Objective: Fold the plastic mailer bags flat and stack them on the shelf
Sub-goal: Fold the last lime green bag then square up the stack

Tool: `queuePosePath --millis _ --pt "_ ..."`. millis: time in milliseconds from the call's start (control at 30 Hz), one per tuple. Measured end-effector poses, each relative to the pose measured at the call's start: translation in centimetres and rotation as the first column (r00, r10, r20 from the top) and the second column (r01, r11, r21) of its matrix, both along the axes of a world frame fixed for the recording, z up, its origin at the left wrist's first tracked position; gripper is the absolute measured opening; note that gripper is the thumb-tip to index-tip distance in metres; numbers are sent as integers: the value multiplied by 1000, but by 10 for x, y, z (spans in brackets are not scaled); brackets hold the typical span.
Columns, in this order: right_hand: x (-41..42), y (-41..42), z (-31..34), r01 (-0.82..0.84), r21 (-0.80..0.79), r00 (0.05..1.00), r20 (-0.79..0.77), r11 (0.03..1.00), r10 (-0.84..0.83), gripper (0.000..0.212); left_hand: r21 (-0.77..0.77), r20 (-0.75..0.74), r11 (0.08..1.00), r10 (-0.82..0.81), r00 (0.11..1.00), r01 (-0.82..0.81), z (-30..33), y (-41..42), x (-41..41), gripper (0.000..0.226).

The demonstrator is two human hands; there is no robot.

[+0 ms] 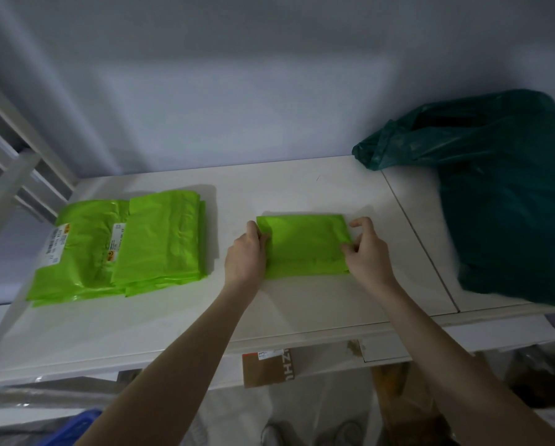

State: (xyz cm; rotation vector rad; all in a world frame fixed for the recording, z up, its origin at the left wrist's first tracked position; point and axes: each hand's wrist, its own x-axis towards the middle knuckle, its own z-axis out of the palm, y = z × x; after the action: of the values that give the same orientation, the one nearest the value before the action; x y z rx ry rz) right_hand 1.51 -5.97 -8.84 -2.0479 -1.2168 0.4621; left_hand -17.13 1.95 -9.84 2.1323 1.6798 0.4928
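A folded bright green mailer bag [303,244] lies flat on the white shelf [302,304], in the middle. My left hand [247,252] pinches its left edge, and my right hand [364,251] pinches its right edge. To the left sit two overlapping stacks of folded green mailer bags [121,247], some with white shipping labels showing. Both hands are well clear of those stacks.
A large dark green plastic sack [508,188] slumps on the shelf's right end against the wall. White slanted frame bars [9,169] stand at the far left. Below the shelf edge are cardboard boxes [266,368], a blue crate [73,429] and shoes.
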Motion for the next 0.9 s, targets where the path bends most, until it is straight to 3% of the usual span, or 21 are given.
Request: queuePosePath --millis 367,567,700,733,833,900 --pt "-5 -6 -8 -64 -44 979 193 997 72 49 79 -393 994 -39 919 76 -4 2 6 38" --pt "-3 -6 -11 -87 -109 957 268 990 114 46 236 -318 965 -30 948 110 -13 6 -4 26" --pt "0 2 0 44 -107 999 -17 993 -46 37 334 -182 942 63 981 2 -11 7 -8 39" --pt "-1 5 3 84 -48 996 -6 995 -84 35 345 -130 938 77 989 -28 -6 6 -6 44" --pt "-19 19 11 -38 100 966 258 994 11 37 294 -60 949 -99 993 113 9 -1 10 59" --pt "-36 31 12 -211 6 894 405 977 191 42 210 -147 940 -240 959 268 10 -4 23 58"
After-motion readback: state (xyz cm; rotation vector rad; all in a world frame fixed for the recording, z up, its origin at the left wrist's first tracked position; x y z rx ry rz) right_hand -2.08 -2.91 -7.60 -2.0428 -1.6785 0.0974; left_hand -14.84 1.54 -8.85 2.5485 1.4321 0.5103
